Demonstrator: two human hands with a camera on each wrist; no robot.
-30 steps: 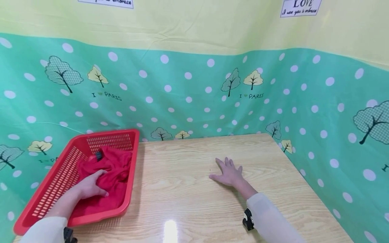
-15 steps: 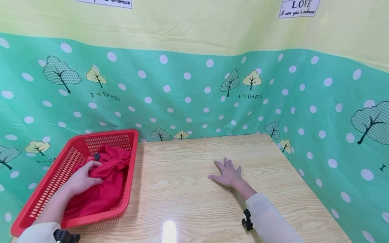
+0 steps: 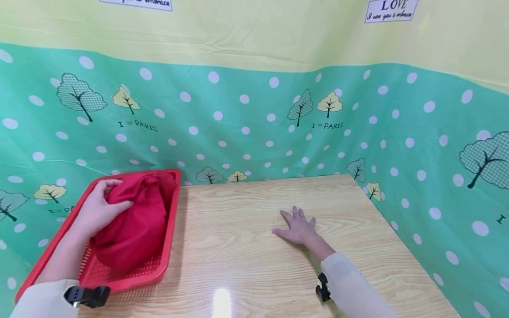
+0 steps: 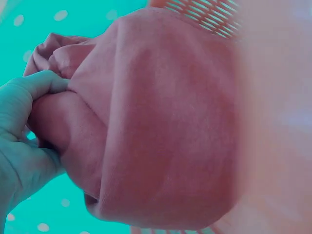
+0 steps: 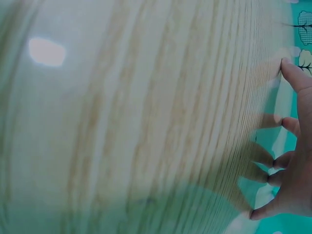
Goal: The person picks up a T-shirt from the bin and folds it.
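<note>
A bunched red cloth hangs from my left hand, partly lifted inside the red plastic basket. In the left wrist view the thumb and fingers pinch a fold of the cloth, whose body bulges below and to the side. Whether it is a garment cannot be told. My right hand rests on the wooden table with its fingers spread. The right wrist view shows its fingertips touching the tabletop, with nothing held.
The light wooden table runs from the basket to the right. A green curtain with white dots and trees stands behind the table and along its right side. A black wrist camera sits on the left sleeve, another on the right.
My left hand has moved up and toward the back of the basket, raising the red cloth off its floor. The dark item by the cloth is now hidden. The right hand has stayed put.
</note>
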